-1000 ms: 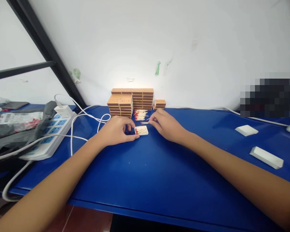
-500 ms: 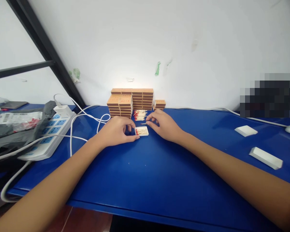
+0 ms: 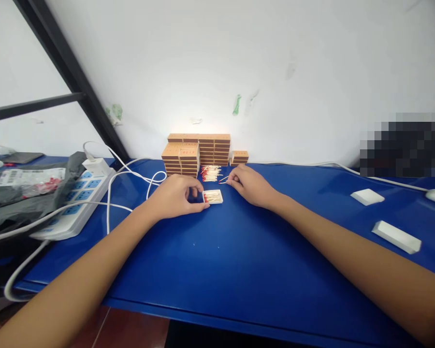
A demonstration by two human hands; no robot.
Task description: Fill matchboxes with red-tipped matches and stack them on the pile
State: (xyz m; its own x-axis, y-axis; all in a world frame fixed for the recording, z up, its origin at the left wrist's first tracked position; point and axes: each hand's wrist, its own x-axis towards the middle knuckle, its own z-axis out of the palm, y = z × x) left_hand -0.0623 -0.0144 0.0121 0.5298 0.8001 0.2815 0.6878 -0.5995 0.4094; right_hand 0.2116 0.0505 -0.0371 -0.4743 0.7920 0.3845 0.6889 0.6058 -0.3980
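Observation:
A small white matchbox tray (image 3: 213,196) with red-tipped matches lies on the blue table (image 3: 239,261). My left hand (image 3: 176,195) is curled around the tray's left end, thumb and fingers pinching it. My right hand (image 3: 247,185) sits just right of and behind the tray, its fingers pinched on a single match (image 3: 223,180) near a loose pile of matches (image 3: 210,172). Stacks of tan matchboxes (image 3: 197,153) stand against the wall behind the pile.
A white power strip (image 3: 72,202) with white cables (image 3: 126,181) lies at the left, beside a grey plastic bag (image 3: 25,188). Two white blocks (image 3: 367,196) (image 3: 396,236) rest at the right. A black metal frame (image 3: 63,72) leans along the wall at the left.
My right hand dipped toward the tray, then drew back to the pile and now pinches a match. My left hand has stayed on the tray.

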